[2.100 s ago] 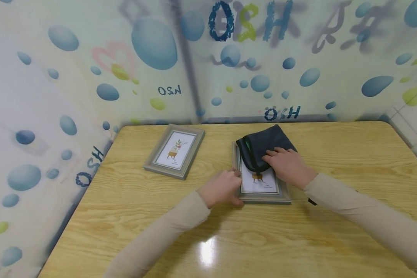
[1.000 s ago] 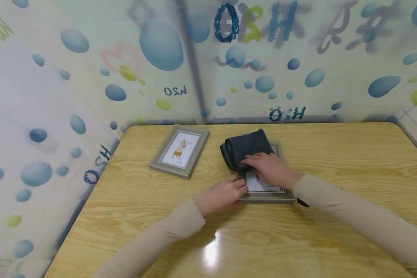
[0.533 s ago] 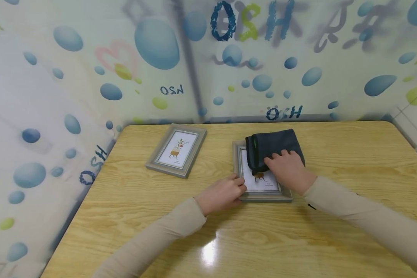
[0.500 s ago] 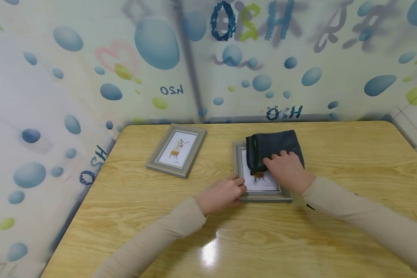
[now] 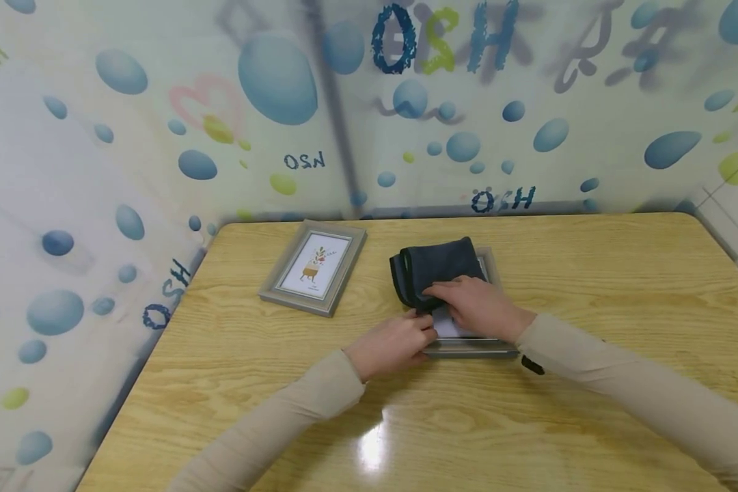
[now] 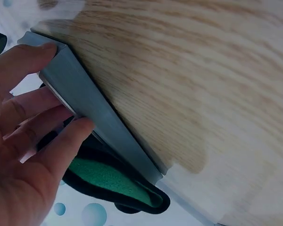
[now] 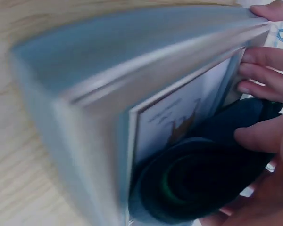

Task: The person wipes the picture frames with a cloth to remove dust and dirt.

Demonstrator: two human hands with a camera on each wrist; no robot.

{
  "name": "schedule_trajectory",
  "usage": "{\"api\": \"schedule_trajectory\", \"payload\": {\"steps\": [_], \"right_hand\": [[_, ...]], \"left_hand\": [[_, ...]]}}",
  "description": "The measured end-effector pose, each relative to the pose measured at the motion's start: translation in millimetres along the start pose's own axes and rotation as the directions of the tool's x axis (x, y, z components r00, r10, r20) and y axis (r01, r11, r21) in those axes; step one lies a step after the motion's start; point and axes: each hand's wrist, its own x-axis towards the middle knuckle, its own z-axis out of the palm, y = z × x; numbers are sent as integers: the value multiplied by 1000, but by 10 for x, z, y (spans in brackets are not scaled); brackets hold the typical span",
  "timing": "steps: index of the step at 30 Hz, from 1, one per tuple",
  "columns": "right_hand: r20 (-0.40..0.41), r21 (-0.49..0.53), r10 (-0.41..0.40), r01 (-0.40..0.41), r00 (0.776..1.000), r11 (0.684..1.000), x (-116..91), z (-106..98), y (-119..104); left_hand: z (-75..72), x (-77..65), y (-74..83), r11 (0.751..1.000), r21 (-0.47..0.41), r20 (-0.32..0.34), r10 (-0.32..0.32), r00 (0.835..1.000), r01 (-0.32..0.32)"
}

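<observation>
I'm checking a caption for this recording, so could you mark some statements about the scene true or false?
1. The right hand holds a dark folded cloth. True.
2. The left hand also holds the cloth. False: the left hand grips the edge of the picture frame beneath it.
3. The other frame lies on the table, touched by neither hand. True.
4. The cloth covers part of both frames. False: only the gripped one.
5. Green shows inside the cloth. True.
</observation>
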Motion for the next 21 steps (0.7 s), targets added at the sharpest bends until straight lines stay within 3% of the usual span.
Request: {"api": "schedule_trajectory", "payload": {"steps": [5, 12, 17, 21], "right_hand": [[45, -152, -1, 8, 999, 988, -94, -7, 29], [89, -429, 145, -93, 985, 898, -291, -150, 6], [80, -460, 222, -161, 972, 873, -364, -250, -60], [57, -386, 198, -161, 979, 908, -342, -237, -87]], "left_hand": [[-3, -3, 15, 1000, -11, 13, -22, 1000, 23], [-4, -5, 32, 1000, -2, -25, -28, 999, 28], [-4, -7, 35, 999, -5, -15, -39, 999, 39], [0, -2, 28, 999, -17, -2, -42, 999, 42]]}}
